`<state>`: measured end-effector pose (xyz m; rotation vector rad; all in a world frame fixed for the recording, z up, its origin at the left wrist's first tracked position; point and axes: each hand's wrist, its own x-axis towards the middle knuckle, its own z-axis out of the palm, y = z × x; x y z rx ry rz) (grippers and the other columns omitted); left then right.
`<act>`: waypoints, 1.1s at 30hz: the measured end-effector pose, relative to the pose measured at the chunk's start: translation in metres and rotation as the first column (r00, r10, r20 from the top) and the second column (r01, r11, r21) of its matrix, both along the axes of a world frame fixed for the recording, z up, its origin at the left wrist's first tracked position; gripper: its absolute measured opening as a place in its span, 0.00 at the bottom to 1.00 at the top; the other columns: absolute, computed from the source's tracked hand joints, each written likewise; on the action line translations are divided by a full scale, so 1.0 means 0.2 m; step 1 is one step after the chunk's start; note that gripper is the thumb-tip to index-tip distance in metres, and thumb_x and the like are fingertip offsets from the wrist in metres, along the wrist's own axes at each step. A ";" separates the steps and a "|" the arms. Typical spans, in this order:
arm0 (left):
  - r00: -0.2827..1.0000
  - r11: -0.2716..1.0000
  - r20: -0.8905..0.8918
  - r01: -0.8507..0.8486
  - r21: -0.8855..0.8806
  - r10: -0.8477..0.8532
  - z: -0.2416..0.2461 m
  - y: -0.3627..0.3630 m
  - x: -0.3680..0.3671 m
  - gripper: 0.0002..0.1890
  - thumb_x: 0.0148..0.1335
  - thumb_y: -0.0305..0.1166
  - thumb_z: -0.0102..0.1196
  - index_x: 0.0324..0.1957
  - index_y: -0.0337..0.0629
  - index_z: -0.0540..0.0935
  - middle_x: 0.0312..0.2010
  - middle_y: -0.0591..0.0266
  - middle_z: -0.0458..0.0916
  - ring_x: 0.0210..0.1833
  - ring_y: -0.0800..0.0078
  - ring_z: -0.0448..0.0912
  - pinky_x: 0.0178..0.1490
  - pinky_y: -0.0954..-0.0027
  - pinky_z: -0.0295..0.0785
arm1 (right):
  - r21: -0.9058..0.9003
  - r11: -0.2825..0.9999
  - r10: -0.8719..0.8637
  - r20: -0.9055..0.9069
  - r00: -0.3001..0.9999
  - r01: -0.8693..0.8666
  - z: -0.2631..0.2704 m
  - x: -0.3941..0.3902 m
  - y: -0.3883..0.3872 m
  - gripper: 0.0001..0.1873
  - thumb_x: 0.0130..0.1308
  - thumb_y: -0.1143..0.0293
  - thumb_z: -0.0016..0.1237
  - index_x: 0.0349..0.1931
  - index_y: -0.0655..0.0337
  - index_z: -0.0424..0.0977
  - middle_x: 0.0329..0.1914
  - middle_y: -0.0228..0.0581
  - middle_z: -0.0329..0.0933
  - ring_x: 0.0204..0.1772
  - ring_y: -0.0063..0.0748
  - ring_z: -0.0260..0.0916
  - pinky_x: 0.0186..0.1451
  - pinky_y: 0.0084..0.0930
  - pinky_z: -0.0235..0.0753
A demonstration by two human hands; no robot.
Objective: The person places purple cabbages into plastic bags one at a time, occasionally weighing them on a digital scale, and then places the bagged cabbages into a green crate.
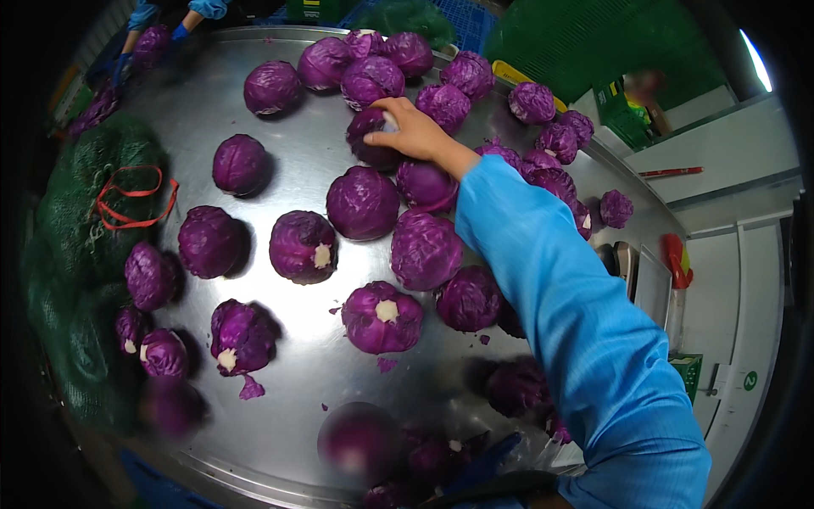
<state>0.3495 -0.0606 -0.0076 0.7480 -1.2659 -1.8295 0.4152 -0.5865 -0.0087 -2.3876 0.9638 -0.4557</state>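
My right hand (410, 130), bare below a light blue sleeve (559, 273), grips a dark red cabbage (369, 137) from its right side. Something pale shows between thumb and fingers. Other red cabbages lie close around it: one touches its far side (372, 83), one is just below (362, 203). A cabbage with a white cut stem (381, 318) lies nearer to me, loose leaf scraps beside it. Low in the picture a dark blue shape (486, 464), perhaps a glove, lies against several cabbages; I cannot tell whether it is my left hand.
Cabbages are spread over a steel table (305, 375). Green net sacking (89, 286) with a red strap (137, 197) lines the left side. At the upper left, a co-worker's blue-gloved hands (121, 67) hold a cabbage (151, 46). A scale (626, 261) stands at the right.
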 end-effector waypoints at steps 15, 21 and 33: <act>1.000 0.994 0.018 -0.018 0.109 0.016 0.05 -0.02 -0.01 0.42 0.53 0.33 0.64 0.68 0.37 0.58 0.67 0.49 0.60 0.71 0.57 0.58 0.71 0.60 0.52 | -0.562 0.824 -0.226 -0.434 0.872 -0.066 0.00 -0.34 -0.24 0.44 0.38 0.67 0.67 0.61 0.48 0.63 0.61 0.46 0.62 0.58 0.53 0.65 0.52 0.43 0.73; 0.998 0.995 -0.023 -0.049 0.089 0.051 0.07 0.07 -0.09 0.42 0.53 0.34 0.65 0.68 0.37 0.59 0.66 0.48 0.62 0.70 0.58 0.59 0.71 0.60 0.52 | 0.063 0.968 -0.249 0.288 0.925 0.241 0.43 -0.70 0.19 0.49 0.38 0.63 0.71 0.63 0.58 0.59 0.61 0.47 0.64 0.65 0.42 0.62 0.68 0.32 0.61; 0.904 0.997 0.425 -0.027 -0.072 0.055 0.34 0.21 -0.20 0.35 0.50 0.17 0.48 0.66 0.33 0.62 0.65 0.45 0.64 0.71 0.53 0.59 0.71 0.62 0.53 | -0.471 0.504 -0.861 -0.340 0.378 0.724 0.68 -2.75 1.41 0.45 0.35 0.61 0.69 0.59 0.51 0.64 0.59 0.44 0.64 0.56 0.54 0.66 0.52 0.43 0.75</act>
